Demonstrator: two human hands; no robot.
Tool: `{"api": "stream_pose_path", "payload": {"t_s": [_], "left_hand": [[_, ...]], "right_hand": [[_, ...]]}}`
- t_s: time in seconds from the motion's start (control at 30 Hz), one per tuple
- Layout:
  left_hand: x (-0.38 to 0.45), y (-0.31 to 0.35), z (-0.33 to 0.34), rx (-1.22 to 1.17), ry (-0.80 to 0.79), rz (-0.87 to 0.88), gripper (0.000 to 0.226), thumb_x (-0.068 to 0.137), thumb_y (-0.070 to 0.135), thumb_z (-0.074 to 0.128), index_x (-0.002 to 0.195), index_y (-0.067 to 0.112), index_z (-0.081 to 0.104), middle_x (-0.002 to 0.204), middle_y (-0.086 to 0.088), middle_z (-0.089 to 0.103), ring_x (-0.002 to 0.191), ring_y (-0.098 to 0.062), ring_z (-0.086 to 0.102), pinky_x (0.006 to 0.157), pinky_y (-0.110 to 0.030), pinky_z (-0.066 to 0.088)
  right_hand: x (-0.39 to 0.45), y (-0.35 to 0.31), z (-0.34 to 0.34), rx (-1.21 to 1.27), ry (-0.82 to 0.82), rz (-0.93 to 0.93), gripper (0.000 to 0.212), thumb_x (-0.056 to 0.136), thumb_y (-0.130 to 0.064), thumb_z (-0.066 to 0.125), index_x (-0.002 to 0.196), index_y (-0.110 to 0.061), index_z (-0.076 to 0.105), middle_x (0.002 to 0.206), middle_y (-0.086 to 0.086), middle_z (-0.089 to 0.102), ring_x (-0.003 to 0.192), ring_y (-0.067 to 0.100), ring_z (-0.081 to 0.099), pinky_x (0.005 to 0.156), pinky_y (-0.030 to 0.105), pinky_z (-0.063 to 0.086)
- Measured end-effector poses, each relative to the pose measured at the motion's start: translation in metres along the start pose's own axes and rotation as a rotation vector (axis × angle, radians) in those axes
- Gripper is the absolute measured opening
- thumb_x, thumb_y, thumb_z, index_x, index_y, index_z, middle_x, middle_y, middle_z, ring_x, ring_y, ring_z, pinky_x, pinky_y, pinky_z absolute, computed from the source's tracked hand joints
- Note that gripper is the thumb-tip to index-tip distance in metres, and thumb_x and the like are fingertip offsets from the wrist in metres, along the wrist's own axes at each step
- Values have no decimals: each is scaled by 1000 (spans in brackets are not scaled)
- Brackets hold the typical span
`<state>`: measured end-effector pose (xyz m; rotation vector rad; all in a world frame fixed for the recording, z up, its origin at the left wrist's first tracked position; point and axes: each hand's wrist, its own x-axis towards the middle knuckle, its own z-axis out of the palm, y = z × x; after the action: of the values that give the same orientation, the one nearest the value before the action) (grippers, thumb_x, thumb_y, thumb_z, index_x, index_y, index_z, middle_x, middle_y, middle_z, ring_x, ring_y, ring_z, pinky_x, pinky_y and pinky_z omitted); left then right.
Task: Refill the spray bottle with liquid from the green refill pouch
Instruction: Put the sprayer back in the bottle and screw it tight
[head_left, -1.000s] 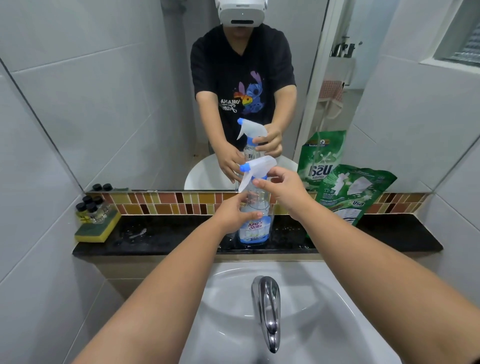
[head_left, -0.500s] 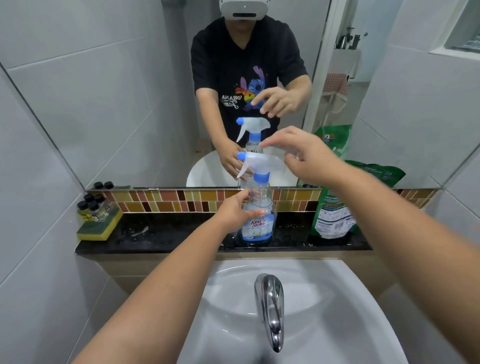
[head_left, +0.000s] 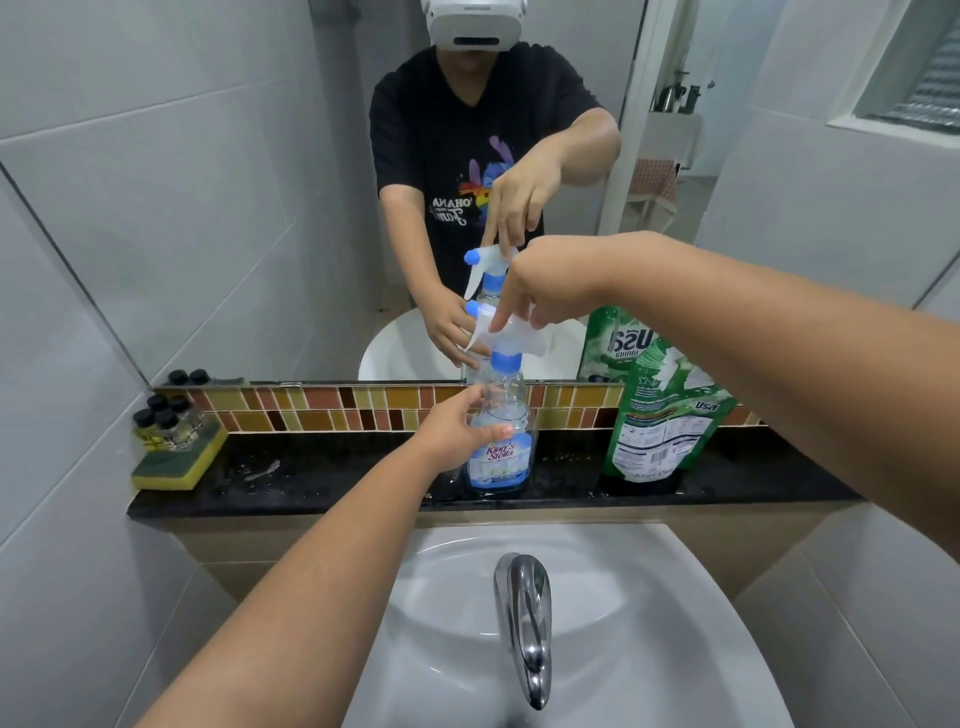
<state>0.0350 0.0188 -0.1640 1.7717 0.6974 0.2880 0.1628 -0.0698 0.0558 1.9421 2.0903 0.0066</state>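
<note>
Grey tiled walls and a wide mirror (head_left: 208, 182) fill the upper frame, and below them your black counter (head_left: 322, 483) runs across the middle, with the white sink (head_left: 649, 649) and its chrome tap (head_left: 524, 623) at the bottom.

Right of centre, the green refill pouch (head_left: 660, 415) stands upright on that counter, leaning back against the mosaic strip, just beside the bottle and untouched.

At dead centre stands the spray bottle (head_left: 500, 441), upright, its long axis vertical, base on the counter.

Your left hand (head_left: 457, 426) comes in from the lower left and wraps its grip around the bottle's clear body, fingers closed on it.

Your right hand (head_left: 545, 291) reaches in from the right, directly above the bottle, fingertips pinched down on the white trigger head (head_left: 511, 330).

So the head sits straight above the steadying grip, along the same vertical line. Unscrewing it likely comes next, then lift straight up.
</note>
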Motion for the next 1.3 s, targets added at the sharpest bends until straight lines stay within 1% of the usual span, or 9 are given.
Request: {"api": "stream_pose_path", "payload": {"t_s": [0.17,0.4,0.57,0.67,0.8,0.9,1.07,1.2,1.3], "left_hand": [[1,-2,0,-27,-8,8,60,85,23,78,140,25,52,140,-1,59,121,-21,61,91,-42,59],[3,-4,-1,-1,1,3,58,84,28,80,136,27,54,139,1,58,123,-24,59,94,-48,57],[1,-5,1,-11,-1,12,54,85,25,79,134,28,56,138,2,57,122,-23,59,91,-48,58],[0,-4,1,-4,-8,25,50,86,25,78,130,30,58,135,4,59,118,-18,61,88,-42,60],[-1,-5,-1,-15,-14,24,40,86,23,78,119,36,61,126,9,61,113,-15,62,84,-37,62],[-2,-4,-1,-6,-24,36,37,86,24,78,115,39,60,127,10,60,113,-14,61,79,-32,62],[0,-5,2,14,17,39,53,86,29,77,135,31,55,131,5,59,119,-19,60,93,-46,57],[0,-7,6,36,37,51,49,85,32,78,129,33,55,125,7,58,112,-15,62,90,-40,58],[0,-7,8,68,42,63,43,86,34,78,122,37,55,128,6,58,110,-14,63,89,-42,59]], "right_hand": [[7,5,4,187,-24,80,31,85,-34,70,115,-27,65,77,-15,56,70,2,51,58,20,35],[18,-2,30,134,153,237,47,87,-57,54,63,-16,56,57,0,57,54,17,53,47,26,31],[19,-18,39,385,217,308,25,92,-26,54,113,-22,41,70,5,59,49,18,60,40,25,43],[23,-20,35,577,82,365,22,97,-19,42,116,-22,53,70,9,61,44,20,59,38,22,47],[11,-6,27,959,-43,346,39,90,-7,38,122,-16,59,73,18,66,58,27,66,63,36,61],[2,4,22,841,-138,231,52,87,3,58,131,-23,52,82,9,67,78,22,67,81,36,59],[3,1,18,487,-103,182,67,73,-39,81,131,-24,51,85,-12,66,86,11,63,86,33,49],[9,0,30,352,51,235,51,68,-66,71,90,-20,68,53,-7,66,57,11,64,55,26,44],[18,-2,38,98,224,292,61,73,-76,56,53,-18,48,44,-5,47,42,15,44,43,24,29]]}}
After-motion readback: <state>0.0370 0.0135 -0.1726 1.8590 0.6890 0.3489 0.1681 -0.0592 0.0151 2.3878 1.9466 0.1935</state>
